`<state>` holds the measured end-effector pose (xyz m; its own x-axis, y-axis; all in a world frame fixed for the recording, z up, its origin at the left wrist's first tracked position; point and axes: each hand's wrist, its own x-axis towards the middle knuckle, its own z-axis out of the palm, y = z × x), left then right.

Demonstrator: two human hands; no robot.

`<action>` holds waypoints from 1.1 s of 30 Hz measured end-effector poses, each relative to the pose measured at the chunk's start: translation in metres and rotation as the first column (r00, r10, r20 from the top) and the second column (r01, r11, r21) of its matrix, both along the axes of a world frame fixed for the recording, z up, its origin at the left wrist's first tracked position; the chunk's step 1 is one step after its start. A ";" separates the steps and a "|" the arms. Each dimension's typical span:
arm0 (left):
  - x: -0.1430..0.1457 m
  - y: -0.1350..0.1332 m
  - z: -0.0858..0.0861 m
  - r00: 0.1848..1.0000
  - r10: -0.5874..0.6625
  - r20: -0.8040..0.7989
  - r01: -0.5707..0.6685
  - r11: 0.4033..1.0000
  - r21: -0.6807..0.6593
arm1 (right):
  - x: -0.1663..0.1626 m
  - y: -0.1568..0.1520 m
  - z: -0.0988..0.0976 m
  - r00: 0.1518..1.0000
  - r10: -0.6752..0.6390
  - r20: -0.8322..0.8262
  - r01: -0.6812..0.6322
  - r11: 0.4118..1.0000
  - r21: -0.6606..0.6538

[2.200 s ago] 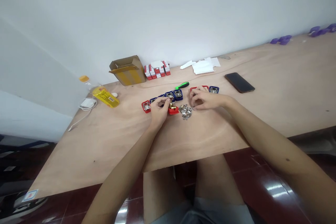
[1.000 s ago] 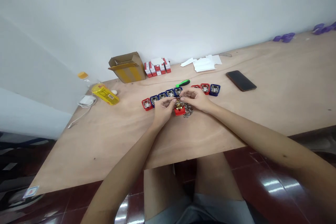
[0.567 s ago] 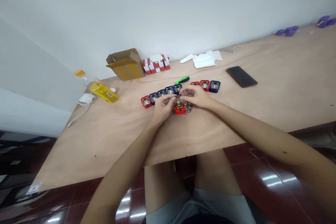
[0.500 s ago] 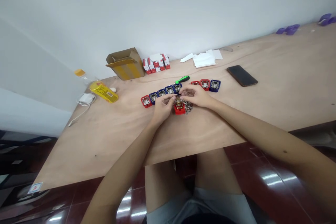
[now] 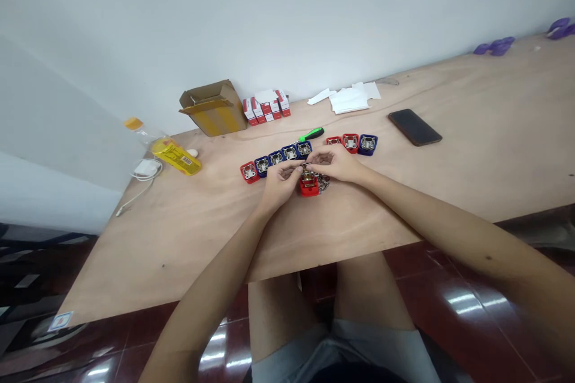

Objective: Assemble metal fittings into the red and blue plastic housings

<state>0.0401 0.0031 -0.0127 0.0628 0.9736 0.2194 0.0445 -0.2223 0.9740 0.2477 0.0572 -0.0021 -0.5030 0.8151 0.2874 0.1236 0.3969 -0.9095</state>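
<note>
My left hand [image 5: 281, 184] and my right hand [image 5: 335, 163] meet with their fingertips pinched at the top of a brass fitting [image 5: 308, 177] on a red plastic block [image 5: 309, 189]. The fingers hide part of the fitting. A small pile of silver metal parts [image 5: 322, 182] lies just right of the block, partly hidden by it. Beyond my left hand runs a row of red and blue plastic pieces with silver latches [image 5: 275, 158]. Several similar pieces [image 5: 350, 142] sit beyond my right hand.
A green-handled screwdriver [image 5: 311, 134] lies behind the row on the plywood table [image 5: 215, 221]. Also there are a black phone [image 5: 414, 127], white papers [image 5: 349, 100], a cardboard box [image 5: 213, 109], small red-and-white boxes [image 5: 265, 108] and a yellow bottle [image 5: 176, 161].
My hands have come together from apart, and their fingertips now meet over the brass fitting. The red block has shifted right, over the edge of the metal pile. The whole view has tilted slightly.
</note>
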 end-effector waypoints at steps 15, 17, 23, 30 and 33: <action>0.000 0.002 -0.004 0.999 0.019 -0.034 -0.018 0.999 0.033 | 0.004 0.002 0.001 0.998 0.041 0.057 -0.041 0.999 0.004; 0.000 0.002 -0.004 0.999 0.013 -0.039 -0.012 0.999 0.035 | 0.004 0.002 -0.001 0.998 0.026 0.060 -0.026 1.000 -0.002; 0.001 0.002 -0.005 1.000 0.000 -0.026 0.001 0.999 0.033 | 0.004 0.002 -0.003 0.997 0.011 0.072 -0.013 1.000 0.027; 0.001 0.003 -0.004 1.000 0.020 -0.016 -0.020 0.999 0.049 | 0.006 0.001 0.000 0.997 -0.011 0.074 0.006 0.997 0.079; 0.002 0.003 -0.003 0.999 0.025 -0.026 -0.023 0.997 0.076 | 0.005 0.000 0.000 0.997 -0.010 0.080 0.003 0.995 0.095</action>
<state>0.0422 0.0057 -0.0161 0.0463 0.9557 0.2906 0.0764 -0.2934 0.9529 0.2525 0.0576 -0.0022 -0.5225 0.7895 0.3221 0.1976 0.4796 -0.8550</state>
